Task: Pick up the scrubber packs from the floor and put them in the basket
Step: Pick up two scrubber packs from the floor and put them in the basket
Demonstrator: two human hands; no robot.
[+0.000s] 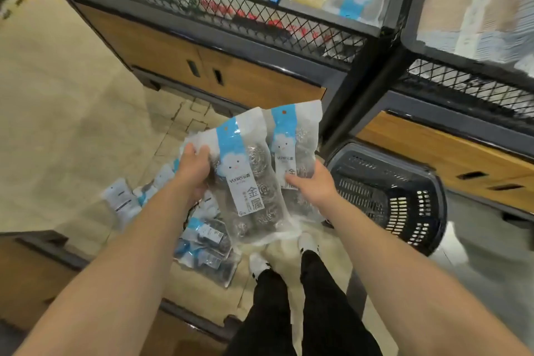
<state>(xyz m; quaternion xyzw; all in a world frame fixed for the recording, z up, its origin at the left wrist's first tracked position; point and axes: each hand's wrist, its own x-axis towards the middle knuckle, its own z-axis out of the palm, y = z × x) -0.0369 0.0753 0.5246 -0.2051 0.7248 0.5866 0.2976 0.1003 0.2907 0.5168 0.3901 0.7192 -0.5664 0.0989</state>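
My left hand (pixel 194 169) grips the left edge of a clear scrubber pack (pixel 248 182) with a blue and white label and steel scourers inside. My right hand (pixel 313 183) holds a second, similar pack (pixel 291 139) by its lower part. Both packs are up in the air in front of me, overlapping side by side. Several more scrubber packs (pixel 202 240) lie on the floor to the lower left, under my left forearm. The dark plastic basket (pixel 430 182) stands on the floor just right of my right hand; no pack shows inside it.
A shelf unit with wire-mesh bins (pixel 260 20) and wooden drawers (pixel 179 49) runs across the far side, and a second unit (pixel 462 153) stands behind the basket. Another wooden edge (pixel 34 269) lies at the lower left. My feet (pixel 289 254) stand between the packs and the basket.
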